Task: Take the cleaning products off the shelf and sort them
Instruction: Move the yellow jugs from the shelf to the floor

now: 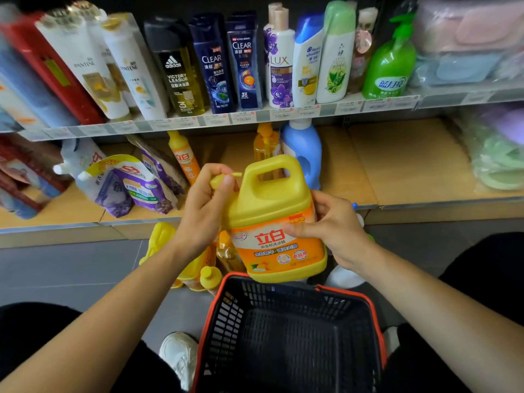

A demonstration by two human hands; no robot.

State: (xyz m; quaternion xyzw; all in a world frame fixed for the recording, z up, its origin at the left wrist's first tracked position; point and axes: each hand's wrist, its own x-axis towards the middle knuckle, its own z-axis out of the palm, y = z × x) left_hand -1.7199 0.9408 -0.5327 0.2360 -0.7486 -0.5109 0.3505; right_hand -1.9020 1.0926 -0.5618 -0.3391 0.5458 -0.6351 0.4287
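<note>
Head view — yellow detergent jug (272, 222) held just above the far rim of the black basket (226, 316), left hand (204, 209) pinching its cap (217, 181), right hand (334, 231) curled round its side — mid-transfer off the shelf (397, 163), likely needing a steady lowering into the basket next.

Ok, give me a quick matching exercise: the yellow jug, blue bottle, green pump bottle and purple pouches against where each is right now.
1 yellow jug
2 blue bottle
3 green pump bottle
4 purple pouches

A upper shelf, upright
B lower shelf, slumped over
C gripped by the left hand and right hand
D lower shelf, upright

Pairs: 1-C, 2-D, 3-A, 4-B
</note>
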